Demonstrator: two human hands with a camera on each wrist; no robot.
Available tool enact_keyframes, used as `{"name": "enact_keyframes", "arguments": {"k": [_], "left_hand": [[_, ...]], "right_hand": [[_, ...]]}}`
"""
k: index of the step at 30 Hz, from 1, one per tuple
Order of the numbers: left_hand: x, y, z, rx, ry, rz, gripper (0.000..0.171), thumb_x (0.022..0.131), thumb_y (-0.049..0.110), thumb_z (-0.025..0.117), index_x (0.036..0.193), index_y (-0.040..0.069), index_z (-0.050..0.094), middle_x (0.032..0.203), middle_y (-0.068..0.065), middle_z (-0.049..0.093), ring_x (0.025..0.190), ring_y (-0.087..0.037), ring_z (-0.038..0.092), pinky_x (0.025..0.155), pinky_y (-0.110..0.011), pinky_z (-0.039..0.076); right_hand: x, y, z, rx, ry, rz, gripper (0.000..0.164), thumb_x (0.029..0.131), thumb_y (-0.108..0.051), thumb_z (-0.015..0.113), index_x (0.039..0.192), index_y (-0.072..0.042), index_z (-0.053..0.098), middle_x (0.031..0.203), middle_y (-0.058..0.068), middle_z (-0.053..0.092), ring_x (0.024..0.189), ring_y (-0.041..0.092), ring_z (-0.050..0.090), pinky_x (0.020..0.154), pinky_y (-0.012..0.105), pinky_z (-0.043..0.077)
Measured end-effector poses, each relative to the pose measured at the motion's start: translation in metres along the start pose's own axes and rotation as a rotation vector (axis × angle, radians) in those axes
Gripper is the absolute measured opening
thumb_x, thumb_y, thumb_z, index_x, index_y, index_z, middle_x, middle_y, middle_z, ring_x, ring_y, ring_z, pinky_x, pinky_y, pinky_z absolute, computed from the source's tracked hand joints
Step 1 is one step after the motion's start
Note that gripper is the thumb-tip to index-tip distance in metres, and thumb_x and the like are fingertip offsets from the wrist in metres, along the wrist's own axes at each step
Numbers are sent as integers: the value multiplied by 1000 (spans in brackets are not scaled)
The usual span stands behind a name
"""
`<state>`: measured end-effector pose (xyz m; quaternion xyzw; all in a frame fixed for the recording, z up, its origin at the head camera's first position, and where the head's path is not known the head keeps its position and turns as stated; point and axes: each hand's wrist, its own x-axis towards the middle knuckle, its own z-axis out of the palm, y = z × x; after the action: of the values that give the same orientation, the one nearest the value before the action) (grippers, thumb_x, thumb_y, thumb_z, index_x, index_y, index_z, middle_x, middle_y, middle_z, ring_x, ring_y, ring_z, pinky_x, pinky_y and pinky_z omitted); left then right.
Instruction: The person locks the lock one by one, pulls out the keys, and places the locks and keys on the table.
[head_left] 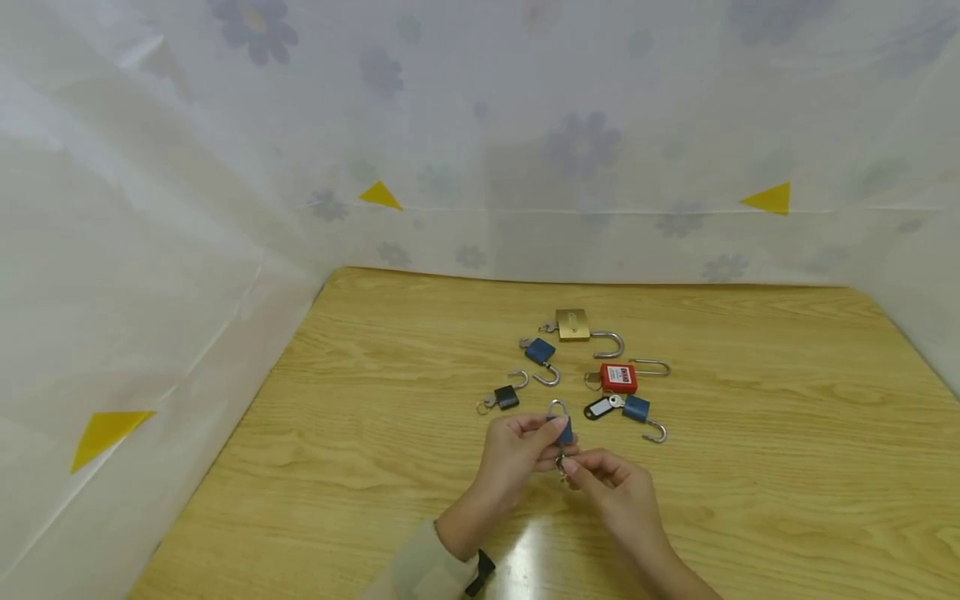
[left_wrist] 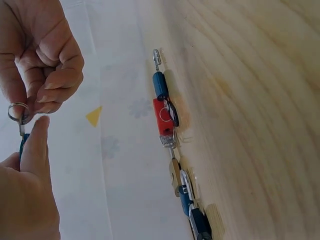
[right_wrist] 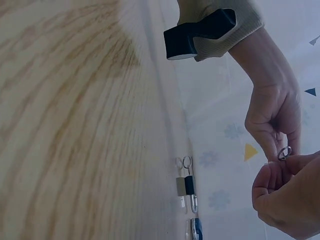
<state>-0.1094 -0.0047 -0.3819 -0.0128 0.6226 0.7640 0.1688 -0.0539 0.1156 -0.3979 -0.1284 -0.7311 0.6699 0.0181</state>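
Blue padlock [head_left: 567, 432] (shackle [head_left: 557, 402] pointing forward): the left hand [head_left: 516, 454] grips it, the right hand [head_left: 622, 493] pinches its key ring [left_wrist: 18, 104].

curtained booth [head_left: 112, 250], flowered sheeting [head_left: 450, 108] around wooden table [head_left: 337, 467]

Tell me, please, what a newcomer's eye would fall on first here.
Probably the blue padlock held in the left grip, with the right grip at its key below. Next would come the red padlock, the only red one, lying beyond the right grip, then the gold padlock, farthest back on the table.
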Motion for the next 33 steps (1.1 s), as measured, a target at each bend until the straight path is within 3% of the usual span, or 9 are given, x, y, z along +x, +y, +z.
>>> {"name": "enact_keyframes", "arguments": {"k": [5,12,16,21,26,29,33], "left_hand": [[6,4,-11,-9,65,33,29,89,15,63,103,-10,63,91,-22,70,78,-19,71,72,-31,58],[9,13,-37,-10,158,52,31,89,14,63,105,-12,62,91,-21,71,74,-15,71,72,-28,57],[8,14,-49,-45,214,71,33,89,12,61,108,-15,59,87,-16,72,71,-11,70,71,-26,57],[6,14,-58,-71,251,94,33,90,11,60,109,-16,58,80,-7,73,70,-10,70,71,-26,57],[4,12,-61,-63,245,92,33,90,12,60,108,-15,58,81,-7,73,70,-9,70,70,-24,57],[3,8,-62,-68,235,78,33,90,13,61,107,-15,58,80,-7,73,69,-9,70,69,-25,57],[2,5,-62,-81,217,58,33,89,12,62,107,-15,58,79,-6,73,67,-10,70,68,-26,58]], "right_hand": [[-5,2,13,-25,-35,-34,7,80,0,67,78,7,67,63,-9,62,59,3,56,56,19,49],[-3,16,34,-139,-160,40,14,80,-7,69,80,7,69,66,7,66,53,3,51,50,16,44],[3,28,43,-186,-216,82,15,80,-8,67,77,7,67,57,1,60,48,4,49,45,16,41],[10,37,53,-157,-257,126,14,81,-6,63,76,7,64,45,-6,50,37,2,47,37,18,42],[12,43,61,-191,-261,35,13,80,-2,59,68,3,61,38,-6,47,29,1,43,31,22,42],[12,46,65,-308,-221,-75,17,77,0,58,60,-3,56,42,-7,46,34,2,42,32,20,39],[12,43,68,-488,-195,-142,25,75,-2,59,54,-8,49,46,-7,42,41,5,40,37,19,34]]}}
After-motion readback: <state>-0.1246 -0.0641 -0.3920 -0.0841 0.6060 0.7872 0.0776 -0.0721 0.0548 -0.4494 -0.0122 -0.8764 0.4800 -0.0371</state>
